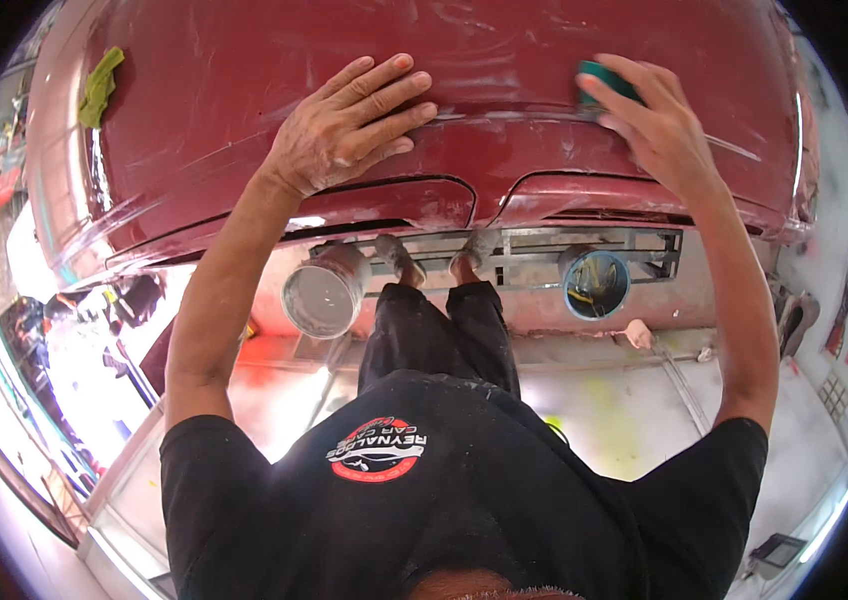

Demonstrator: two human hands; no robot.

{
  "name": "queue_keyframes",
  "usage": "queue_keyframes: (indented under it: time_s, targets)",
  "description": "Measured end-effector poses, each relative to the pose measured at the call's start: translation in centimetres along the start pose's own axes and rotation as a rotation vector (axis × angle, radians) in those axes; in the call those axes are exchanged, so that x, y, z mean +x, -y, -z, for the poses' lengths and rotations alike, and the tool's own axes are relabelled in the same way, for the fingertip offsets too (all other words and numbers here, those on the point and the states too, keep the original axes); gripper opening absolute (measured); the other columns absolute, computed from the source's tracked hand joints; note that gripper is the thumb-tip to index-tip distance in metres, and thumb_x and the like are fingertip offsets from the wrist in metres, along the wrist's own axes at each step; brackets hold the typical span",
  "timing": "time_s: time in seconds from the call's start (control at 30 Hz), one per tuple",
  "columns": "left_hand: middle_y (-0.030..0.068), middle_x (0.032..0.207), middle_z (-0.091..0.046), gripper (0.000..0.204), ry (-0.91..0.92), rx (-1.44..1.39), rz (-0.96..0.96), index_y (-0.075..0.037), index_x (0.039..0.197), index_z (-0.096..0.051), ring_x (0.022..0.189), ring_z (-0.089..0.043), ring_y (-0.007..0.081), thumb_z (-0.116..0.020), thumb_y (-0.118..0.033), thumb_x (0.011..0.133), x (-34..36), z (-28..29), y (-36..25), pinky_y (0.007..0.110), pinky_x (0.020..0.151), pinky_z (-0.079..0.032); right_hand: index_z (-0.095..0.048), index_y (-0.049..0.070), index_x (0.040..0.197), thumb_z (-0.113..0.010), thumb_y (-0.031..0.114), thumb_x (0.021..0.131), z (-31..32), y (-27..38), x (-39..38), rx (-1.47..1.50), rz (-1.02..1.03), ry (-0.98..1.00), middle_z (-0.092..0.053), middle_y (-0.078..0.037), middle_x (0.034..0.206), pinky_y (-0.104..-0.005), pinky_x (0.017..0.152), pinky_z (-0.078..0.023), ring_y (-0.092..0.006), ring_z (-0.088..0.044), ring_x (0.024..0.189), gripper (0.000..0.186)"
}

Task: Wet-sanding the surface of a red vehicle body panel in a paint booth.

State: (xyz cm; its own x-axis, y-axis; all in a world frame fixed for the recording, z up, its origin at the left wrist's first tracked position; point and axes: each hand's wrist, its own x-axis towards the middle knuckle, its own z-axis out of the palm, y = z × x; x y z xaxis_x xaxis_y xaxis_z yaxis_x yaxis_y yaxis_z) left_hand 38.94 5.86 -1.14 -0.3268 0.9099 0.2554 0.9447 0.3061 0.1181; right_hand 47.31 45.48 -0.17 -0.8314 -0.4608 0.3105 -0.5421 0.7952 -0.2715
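Spread across the view is a dark red car hood (344, 30) with whitish smears and streaks. My left hand (354, 125) lies flat on it left of the middle, fingers apart, holding nothing. Pale dust marks that hand's skin. Farther right, my right hand (649, 115) grips a green sanding block (608, 82) against the hood; both look slightly blurred. Fingers partly cover the block, and its underside is hidden. A crease with pale scuffs runs between the hands, above the hood's front edge.
Below the car's front stand a white bucket (324, 295) with greyish liquid and a blue-rimmed bucket (594, 284) with things inside. A metal frame (534, 250) runs behind my feet. A yellow-green cloth (101, 88) lies at the hood's far left.
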Motion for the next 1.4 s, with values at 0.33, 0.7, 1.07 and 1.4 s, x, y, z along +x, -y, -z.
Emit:
queue_keyframes:
  time_s: [0.33, 0.7, 1.07, 1.4]
  targets:
    - [0.0021, 0.159, -0.048, 0.052, 0.088, 0.085, -0.03, -0.027, 0.145, -0.059, 0.151, -0.038, 0.0288, -0.057, -0.051, 0.098, 1.8, 0.4, 0.0, 0.049, 0.124, -0.03, -0.072, 0.021, 0.131, -0.081, 0.008, 0.08, -3.1, 3.0, 6.0, 0.169, 0.112, -0.046, -0.063, -0.006, 0.136, -0.0422, 0.1, -0.05, -0.0314, -0.058, 0.118, 0.053]
    - [0.0192, 0.154, -0.051, 0.059, -0.045, 0.19, 0.44, -0.003, 0.145, -0.057, 0.147, -0.043, 0.037, -0.052, -0.046, 0.105, -2.2, 2.4, 0.0, 0.051, 0.121, -0.033, -0.074, 0.026, 0.126, -0.087, 0.012, 0.073, -0.3, -0.1, 1.6, 0.048, 0.146, -0.055, -0.063, -0.001, 0.131, -0.0403, 0.098, -0.049, -0.0266, -0.057, 0.114, 0.056]
    - [0.0171, 0.156, -0.049, 0.056, -0.033, 0.196, 0.452, -0.007, 0.146, -0.057, 0.149, -0.041, 0.0354, -0.051, -0.045, 0.106, -2.2, 2.2, 0.0, 0.05, 0.122, -0.032, -0.075, 0.025, 0.123, -0.086, 0.008, 0.073, -1.2, 1.1, 3.5, 0.083, 0.244, -0.04, -0.063, 0.0, 0.13, -0.0407, 0.097, -0.049, -0.0272, -0.057, 0.111, 0.054]
    - [0.0174, 0.153, -0.053, 0.049, -0.087, 0.141, 0.462, -0.006, 0.144, -0.059, 0.147, -0.043, 0.0355, -0.048, -0.037, 0.107, -2.4, 2.1, 0.0, 0.05, 0.121, -0.033, -0.074, 0.024, 0.122, -0.081, 0.019, 0.081, -4.4, 4.2, 5.8, 0.05, 0.298, -0.089, -0.06, 0.001, 0.127, -0.0388, 0.099, -0.046, -0.0236, -0.055, 0.115, 0.043]
